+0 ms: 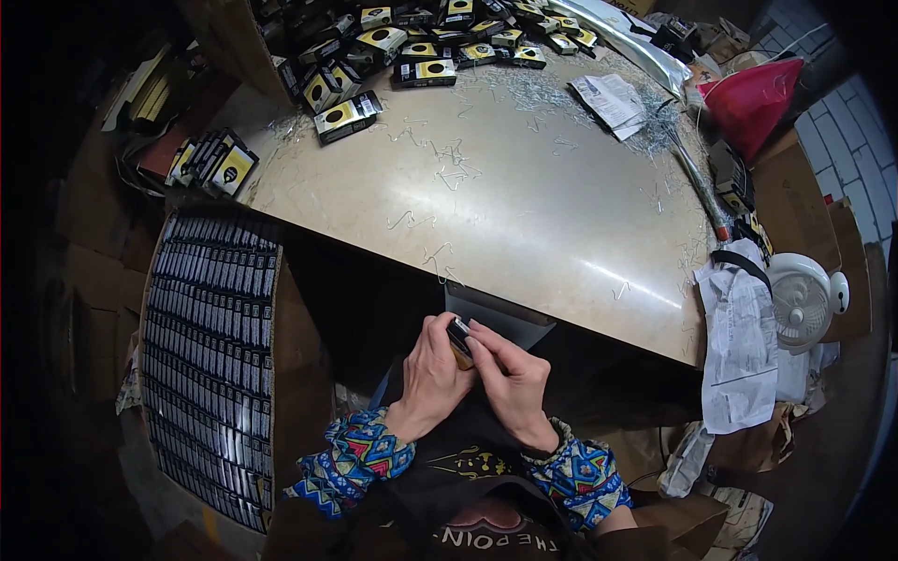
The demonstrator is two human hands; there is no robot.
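A small, dark, glossy rectangular item with an amber end [459, 340] sits pinched between both hands, just below the edge of the smooth beige tabletop [524, 206]. The left hand [432, 372] curls closed around its left side; the right hand [510, 374] presses fingertips [474, 343] on its top. Thin wire staples [449, 168], too many to count, lie scattered beyond the fingers.
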